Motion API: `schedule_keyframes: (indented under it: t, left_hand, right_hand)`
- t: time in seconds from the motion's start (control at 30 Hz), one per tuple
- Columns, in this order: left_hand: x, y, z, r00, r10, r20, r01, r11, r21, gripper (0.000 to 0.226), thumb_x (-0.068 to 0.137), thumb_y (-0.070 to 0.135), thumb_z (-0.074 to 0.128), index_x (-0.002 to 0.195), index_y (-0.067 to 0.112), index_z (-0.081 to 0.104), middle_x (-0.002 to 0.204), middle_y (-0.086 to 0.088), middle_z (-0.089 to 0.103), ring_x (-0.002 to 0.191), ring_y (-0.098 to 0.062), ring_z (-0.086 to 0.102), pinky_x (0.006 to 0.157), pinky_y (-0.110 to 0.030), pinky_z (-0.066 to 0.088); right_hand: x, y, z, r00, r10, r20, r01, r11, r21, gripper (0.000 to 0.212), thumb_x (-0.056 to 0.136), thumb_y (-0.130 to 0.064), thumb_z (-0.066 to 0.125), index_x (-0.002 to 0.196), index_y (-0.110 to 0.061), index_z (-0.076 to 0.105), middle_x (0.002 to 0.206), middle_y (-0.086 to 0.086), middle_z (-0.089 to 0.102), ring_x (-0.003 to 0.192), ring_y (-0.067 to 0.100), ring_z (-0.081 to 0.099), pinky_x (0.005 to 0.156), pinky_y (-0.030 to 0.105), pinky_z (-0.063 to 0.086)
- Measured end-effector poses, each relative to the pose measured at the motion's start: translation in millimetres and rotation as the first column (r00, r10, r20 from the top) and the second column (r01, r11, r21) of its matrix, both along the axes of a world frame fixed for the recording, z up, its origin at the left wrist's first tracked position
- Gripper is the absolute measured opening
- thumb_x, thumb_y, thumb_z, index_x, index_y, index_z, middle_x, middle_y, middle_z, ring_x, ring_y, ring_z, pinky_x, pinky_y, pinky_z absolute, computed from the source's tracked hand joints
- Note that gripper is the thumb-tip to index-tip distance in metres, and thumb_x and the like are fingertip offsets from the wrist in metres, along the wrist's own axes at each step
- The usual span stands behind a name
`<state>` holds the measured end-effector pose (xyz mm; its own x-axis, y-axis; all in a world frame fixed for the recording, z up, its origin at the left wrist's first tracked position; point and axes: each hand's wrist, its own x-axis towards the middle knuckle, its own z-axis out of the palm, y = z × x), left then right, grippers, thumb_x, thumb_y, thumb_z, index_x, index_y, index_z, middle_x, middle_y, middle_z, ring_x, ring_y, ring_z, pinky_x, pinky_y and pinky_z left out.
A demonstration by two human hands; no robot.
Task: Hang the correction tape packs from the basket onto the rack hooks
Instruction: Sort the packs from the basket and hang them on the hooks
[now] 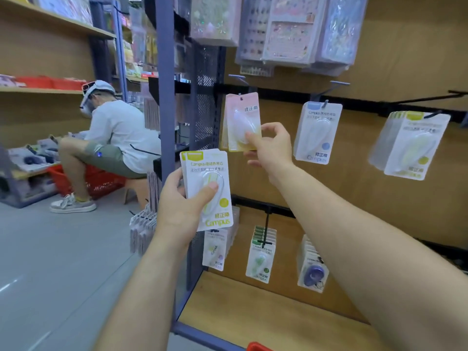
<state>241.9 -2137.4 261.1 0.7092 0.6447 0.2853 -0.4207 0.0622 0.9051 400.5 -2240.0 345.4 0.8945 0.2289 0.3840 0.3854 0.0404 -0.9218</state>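
The right hand [271, 145] is pinching the pink pack [240, 120] low down, just under the upper-left hook [236, 77], likely leaving its top free to sway past the tip, while the left hand [181, 209] is clasping the yellow-green packs [206, 173].

Single view, worn on my head, wide-angle. It looks forward and slightly down, facing the wooden rack panel [379, 59] obliquely, so the panel runs away to the right. Range is close: both my forearms enter from the bottom edge. My left hand [177, 206] grips a yellow-green pack [202, 163] near frame centre. My right hand [272, 148] pinches a pink pack [241, 117] just above it. The left third opens down the aisle floor [50, 249] to a seated person [114, 138], well apart from me.
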Motion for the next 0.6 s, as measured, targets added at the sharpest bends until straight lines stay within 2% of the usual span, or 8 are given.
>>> schedule_keyframes:
  t: [0.3,0.6]
  left_hand:
    - [-2.6,13.8,2.5,1.0,0.001,-0.003,-0.001,1.0,0.005,0.045,0.088,0.007,0.078,0.129,0.017,0.061,0.111,0.002,0.078,0.094,-0.018,0.077,0.062,-0.035,0.063]
    - [-0.2,15.9,1.6,1.0,0.009,0.0,-0.009,1.0,-0.006,0.044,0.088,0.006,0.077,0.129,0.014,0.062,0.109,0.0,0.078,0.092,-0.018,0.078,0.06,-0.034,0.062]
  right_hand:
    - [12.4,5.6,-11.3,0.995,0.013,0.098,-0.015,1.0,0.025,0.023,0.096,-0.025,0.071,0.11,-0.02,0.054,0.095,0.005,0.076,0.075,0.024,0.076,0.063,0.037,0.062]
    - [15.8,14.9,-4.8,0.998,0.017,0.054,-0.017,1.0,-0.002,0.027,0.093,-0.026,0.074,0.112,-0.016,0.056,0.095,0.006,0.076,0.072,0.024,0.077,0.06,0.035,0.062]
